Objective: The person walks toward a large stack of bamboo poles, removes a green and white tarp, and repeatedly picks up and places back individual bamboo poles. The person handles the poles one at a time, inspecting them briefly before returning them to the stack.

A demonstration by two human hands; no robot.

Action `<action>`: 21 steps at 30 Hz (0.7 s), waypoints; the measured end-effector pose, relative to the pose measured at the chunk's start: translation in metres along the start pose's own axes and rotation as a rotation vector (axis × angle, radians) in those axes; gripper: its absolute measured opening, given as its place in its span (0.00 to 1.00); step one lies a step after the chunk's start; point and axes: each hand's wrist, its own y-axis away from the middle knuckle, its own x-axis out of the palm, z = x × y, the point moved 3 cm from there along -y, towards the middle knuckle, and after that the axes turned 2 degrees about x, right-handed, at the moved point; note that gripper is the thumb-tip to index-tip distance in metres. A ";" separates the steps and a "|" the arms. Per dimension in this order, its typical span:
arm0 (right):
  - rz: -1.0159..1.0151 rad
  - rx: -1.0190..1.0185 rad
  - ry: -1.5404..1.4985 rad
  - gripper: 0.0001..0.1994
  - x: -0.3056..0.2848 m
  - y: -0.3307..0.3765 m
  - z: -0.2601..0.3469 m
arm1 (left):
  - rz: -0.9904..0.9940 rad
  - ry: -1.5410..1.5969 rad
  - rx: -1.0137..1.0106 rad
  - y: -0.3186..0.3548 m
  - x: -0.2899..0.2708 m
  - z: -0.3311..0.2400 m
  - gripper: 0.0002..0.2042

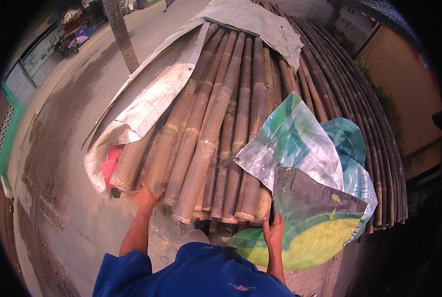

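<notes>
A big stack of long brown bamboo poles lies in front of me, cut ends facing me. My left hand grips the end of one thick pole on the left of the stack. My right hand holds the lower edge of a green, yellow and grey plastic tarp that drapes over the right part of the poles. My blue sleeves show at the bottom.
A white-grey tarp covers the stack's left side and far end, with a red piece under it. A paved road runs on the left with a post. A brown wall stands right.
</notes>
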 end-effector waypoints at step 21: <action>-0.032 -0.023 -0.046 0.28 0.002 0.012 -0.012 | 0.086 0.229 0.037 -0.019 -0.024 -0.020 0.50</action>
